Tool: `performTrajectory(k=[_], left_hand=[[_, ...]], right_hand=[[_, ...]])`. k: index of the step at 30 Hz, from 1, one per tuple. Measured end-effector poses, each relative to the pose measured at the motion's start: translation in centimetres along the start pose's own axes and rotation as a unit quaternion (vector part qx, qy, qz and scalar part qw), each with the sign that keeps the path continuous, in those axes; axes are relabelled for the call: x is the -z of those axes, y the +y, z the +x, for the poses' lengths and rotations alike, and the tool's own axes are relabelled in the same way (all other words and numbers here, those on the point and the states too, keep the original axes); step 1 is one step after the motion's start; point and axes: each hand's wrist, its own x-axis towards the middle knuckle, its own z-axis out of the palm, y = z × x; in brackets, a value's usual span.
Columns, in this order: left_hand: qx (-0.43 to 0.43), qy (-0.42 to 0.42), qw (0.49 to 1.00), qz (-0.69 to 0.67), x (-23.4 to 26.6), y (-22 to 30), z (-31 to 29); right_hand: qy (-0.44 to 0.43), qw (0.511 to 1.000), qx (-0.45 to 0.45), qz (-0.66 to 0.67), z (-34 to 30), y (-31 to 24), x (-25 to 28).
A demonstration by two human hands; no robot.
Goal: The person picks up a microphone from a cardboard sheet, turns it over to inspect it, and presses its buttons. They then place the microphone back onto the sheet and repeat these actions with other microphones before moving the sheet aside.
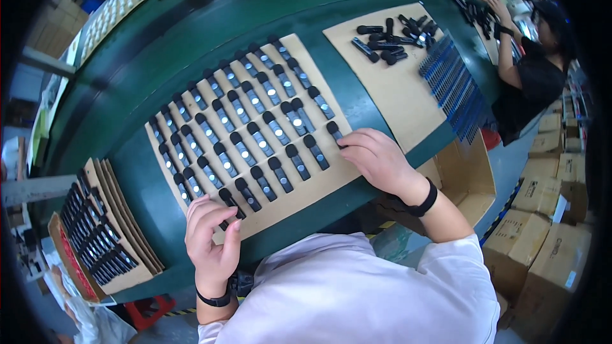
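Small black clip-style microphones with foam-like round heads lie in slanted rows on a cardboard sheet (306, 199) in front of me. My right hand (382, 162) reaches over the sheet's right edge. Its bent fingers close on the lower end of a microphone (335, 131) at the end of a row, partly hiding it. At the near left corner, my left hand (213, 236) has its fingers curved and the thumb held apart. Its fingertips are beside the microphone (231, 201) at the front row's left end; a dark patch shows between thumb and fingers.
Right of the sheet, another cardboard (408, 118) bears a loose pile of microphones (389, 41) and a blue rack-like stack (452, 86). A box of black pieces (95, 242) stands left. A co-worker (535, 67) handles black pieces at far right. Cartons (542, 242) line the floor.
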Motion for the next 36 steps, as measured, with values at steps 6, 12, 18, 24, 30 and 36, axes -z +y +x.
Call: performTrajectory(k=[6,12,18,24,30,36], left_hand=[[0.008,-0.002,1.000,-0.014,0.0,0.2,-0.4],[0.041,0.026,0.999,-0.008,0.4,-0.2,-1.0],[0.012,-0.011,1.000,-0.017,0.9,-1.4,-1.7],[0.065,0.020,0.995,-0.072,1.6,-1.7,-2.5],[0.057,0.042,0.992,-0.106,2.2,-1.7,-2.8],[0.005,0.059,0.989,-0.139,2.2,-0.8,-2.4]], right_hand=[[0.073,0.996,-0.040,0.018,-2.5,0.9,1.6],[0.213,0.943,-0.252,-0.044,-13.3,2.9,6.5],[-0.010,0.813,-0.579,-0.066,-27.5,4.7,4.4],[-0.115,0.737,-0.655,0.119,-29.4,2.5,2.3],[-0.072,0.792,-0.593,0.123,-30.6,1.9,3.7],[-0.067,0.791,-0.598,-0.115,-29.0,-0.3,6.1]])
